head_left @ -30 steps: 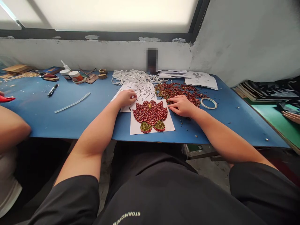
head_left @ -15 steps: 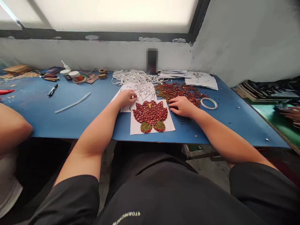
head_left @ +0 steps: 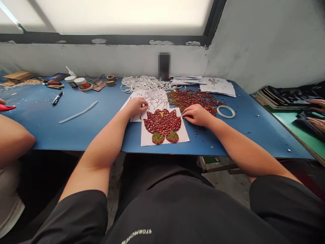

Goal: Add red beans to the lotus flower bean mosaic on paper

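Observation:
A lotus-shaped mosaic of red beans, with two rounded green-bean parts below and a yellow centre, lies on a white paper sheet. My left hand rests at the sheet's upper left, over a line drawing of a flower. Its fingers are curled together; anything in them is too small to make out. My right hand lies at the sheet's right edge, beside a loose pile of red and green beans. Its thumb and fingertips are drawn together, and what they hold is hidden.
A tape ring lies right of the beans. White strips and papers lie at the back. A clear glue stick, a marker and jars are left. Other people's arm and hands show at the sides.
My right thumb and fingers have come closer together at the paper's edge. My left hand has stayed put. A co-worker's hands at the right show more fully.

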Available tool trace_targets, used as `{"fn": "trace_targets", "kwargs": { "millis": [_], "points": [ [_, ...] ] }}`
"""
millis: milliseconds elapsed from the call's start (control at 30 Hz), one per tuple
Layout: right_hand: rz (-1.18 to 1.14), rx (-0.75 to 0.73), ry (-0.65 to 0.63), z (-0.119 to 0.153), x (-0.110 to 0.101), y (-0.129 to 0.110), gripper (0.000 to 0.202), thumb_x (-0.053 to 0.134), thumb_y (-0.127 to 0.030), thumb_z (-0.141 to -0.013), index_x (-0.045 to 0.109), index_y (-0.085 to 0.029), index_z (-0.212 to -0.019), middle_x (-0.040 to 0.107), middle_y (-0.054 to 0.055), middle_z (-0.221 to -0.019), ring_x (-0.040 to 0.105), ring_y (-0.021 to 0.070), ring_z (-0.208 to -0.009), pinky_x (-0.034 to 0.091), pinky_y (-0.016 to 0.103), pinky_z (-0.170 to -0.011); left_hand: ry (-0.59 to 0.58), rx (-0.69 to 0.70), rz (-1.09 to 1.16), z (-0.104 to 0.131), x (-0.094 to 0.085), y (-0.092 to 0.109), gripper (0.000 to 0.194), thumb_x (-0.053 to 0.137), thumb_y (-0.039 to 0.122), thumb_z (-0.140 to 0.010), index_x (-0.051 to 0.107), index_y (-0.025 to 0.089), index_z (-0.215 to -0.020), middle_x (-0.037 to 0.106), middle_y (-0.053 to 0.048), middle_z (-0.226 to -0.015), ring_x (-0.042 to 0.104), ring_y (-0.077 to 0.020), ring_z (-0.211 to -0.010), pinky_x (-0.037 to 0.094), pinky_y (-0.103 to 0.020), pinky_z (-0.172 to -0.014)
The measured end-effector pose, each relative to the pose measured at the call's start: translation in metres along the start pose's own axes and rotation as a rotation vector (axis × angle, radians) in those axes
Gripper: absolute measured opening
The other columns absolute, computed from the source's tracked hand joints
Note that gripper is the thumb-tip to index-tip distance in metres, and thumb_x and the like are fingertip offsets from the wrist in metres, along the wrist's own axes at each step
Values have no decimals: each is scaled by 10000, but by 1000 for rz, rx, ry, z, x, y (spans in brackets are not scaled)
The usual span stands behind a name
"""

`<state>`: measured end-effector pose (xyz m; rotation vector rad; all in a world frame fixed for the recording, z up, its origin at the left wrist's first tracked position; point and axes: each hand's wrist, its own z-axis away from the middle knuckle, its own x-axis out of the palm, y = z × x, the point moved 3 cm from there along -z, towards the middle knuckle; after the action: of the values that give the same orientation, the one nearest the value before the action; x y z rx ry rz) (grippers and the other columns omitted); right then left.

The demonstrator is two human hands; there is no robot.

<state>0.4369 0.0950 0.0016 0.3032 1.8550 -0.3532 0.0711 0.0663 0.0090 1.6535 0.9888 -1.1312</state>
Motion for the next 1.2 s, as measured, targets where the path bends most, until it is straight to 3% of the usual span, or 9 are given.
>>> {"fn": "trace_targets", "kwargs": {
  "millis": [633,1200],
  "points": [
    [-68,-34,17,-2,-1,-8,290,581,-247,-973,860,-173,-1004,834,141,-1063,754,279,-958,534,411,-913,-5,10,6,0,-1,1,320,576,341,-890,846,215,-1006,781,-85,-1106,688,-219,-866,542,-341,-858],
    [23,52,-71,-8,-3,-19,215,588,-171,-913,792,-173,-847,780,127,-913,671,256,-838,415,373,-830,-16,9,19,0,0,-3,344,546,343,-900,835,194,-1013,773,-104,-1107,668,-209,-832,538,-342,-857]
  ]
}}
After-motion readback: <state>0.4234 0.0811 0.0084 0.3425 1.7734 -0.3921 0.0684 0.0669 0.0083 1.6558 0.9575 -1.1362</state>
